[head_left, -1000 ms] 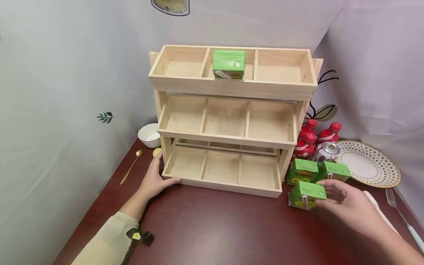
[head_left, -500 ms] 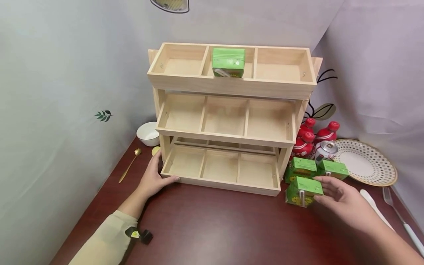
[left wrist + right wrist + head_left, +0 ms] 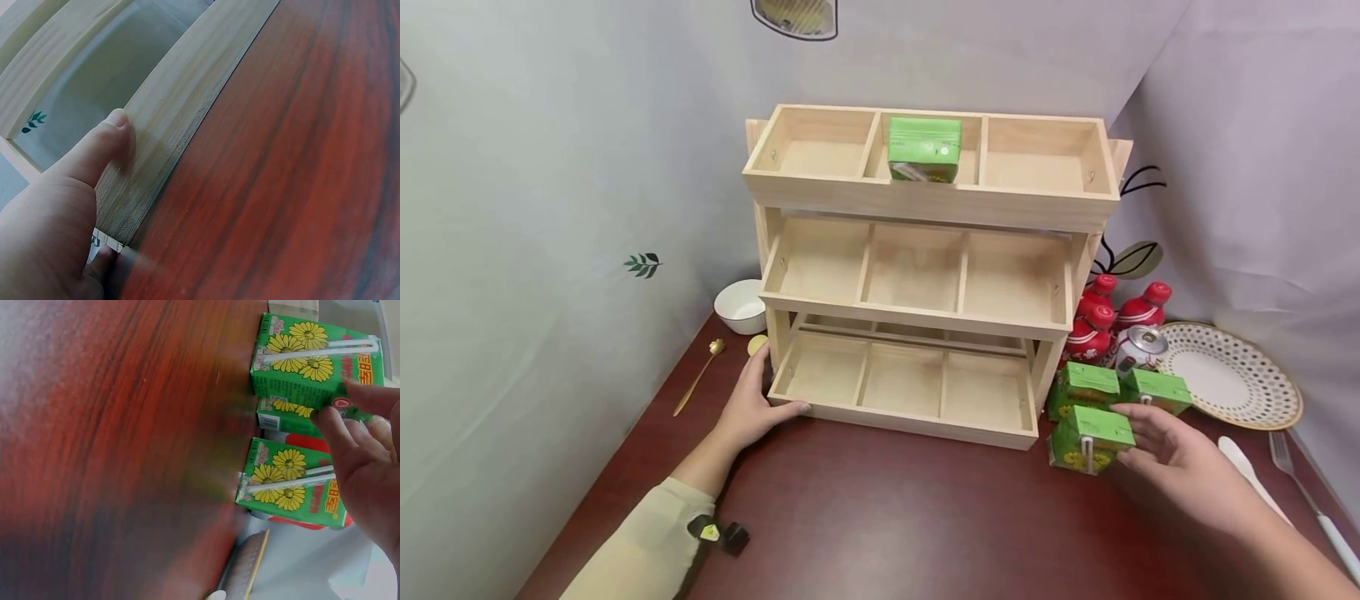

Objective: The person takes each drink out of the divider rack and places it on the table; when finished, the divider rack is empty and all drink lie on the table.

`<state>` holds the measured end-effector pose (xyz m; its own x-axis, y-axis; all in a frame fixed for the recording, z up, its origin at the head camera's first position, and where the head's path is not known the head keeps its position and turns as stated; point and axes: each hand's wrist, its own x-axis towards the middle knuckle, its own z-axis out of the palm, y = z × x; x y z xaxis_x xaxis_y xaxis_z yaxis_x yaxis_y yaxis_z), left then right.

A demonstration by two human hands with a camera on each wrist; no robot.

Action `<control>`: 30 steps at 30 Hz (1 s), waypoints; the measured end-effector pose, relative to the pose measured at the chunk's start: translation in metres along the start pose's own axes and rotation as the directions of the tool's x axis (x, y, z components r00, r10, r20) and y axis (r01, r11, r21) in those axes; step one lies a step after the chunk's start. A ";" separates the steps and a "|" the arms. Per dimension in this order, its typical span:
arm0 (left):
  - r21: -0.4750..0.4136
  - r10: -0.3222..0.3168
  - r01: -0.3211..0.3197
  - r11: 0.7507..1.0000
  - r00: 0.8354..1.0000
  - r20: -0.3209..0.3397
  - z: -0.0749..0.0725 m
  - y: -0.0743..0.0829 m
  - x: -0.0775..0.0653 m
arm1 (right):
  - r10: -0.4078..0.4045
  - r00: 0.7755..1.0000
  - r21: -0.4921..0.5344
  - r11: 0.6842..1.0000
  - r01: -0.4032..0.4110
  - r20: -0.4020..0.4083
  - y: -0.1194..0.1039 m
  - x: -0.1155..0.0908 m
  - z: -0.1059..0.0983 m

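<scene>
A three-tier wooden shelf rack (image 3: 925,204) with divided trays stands on the table. My left hand (image 3: 756,408) grips its lower left corner, thumb along the bottom tray's front board (image 3: 165,119) and the other fingers round the side, partly hidden. At the right, my right hand (image 3: 1180,458) holds the right end of a green drink carton (image 3: 1092,439) between thumb and fingers; a white straw is fixed to its front. Behind that carton are two similar cartons, one at the left (image 3: 1084,390) and one at the right (image 3: 1156,390). Another green carton (image 3: 924,148) sits in the top tray's middle compartment.
Red-capped bottles (image 3: 1090,333) and a can (image 3: 1141,348) stand right of the rack, near a dotted plate (image 3: 1232,375). A white-handled fork (image 3: 1311,500) and a white utensil (image 3: 1251,475) lie at the right. A bowl (image 3: 741,307) and gold spoon (image 3: 700,377) are at the left.
The held carton has shifted slightly left and turned a little, with the right hand following closely. The left hand stays on the rack. The head view has shifted slightly.
</scene>
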<state>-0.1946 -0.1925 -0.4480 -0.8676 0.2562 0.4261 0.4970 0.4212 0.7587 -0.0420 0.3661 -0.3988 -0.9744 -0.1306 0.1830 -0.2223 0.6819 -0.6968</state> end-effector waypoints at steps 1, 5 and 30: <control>0.006 -0.003 0.003 1.000 1.000 0.000 0.001 -0.005 0.000 | 0.001 1.000 -0.020 1.000 -0.002 -0.013 -0.002 0.000 0.000; 0.036 -0.038 0.038 0.999 0.999 -0.001 0.004 -0.026 0.000 | -0.030 0.997 -0.131 0.991 0.022 -0.066 -0.019 0.001 -0.008; 0.056 -0.014 0.014 0.998 1.000 -0.008 -0.001 0.011 -0.003 | -0.716 0.647 -0.432 0.687 0.585 -0.262 -0.167 0.114 -0.083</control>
<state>-0.1870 -0.1898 -0.4405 -0.8745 0.2435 0.4196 0.4847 0.4727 0.7359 -0.1135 0.2970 -0.2044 -0.4629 -0.3846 0.7987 -0.7080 0.7025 -0.0721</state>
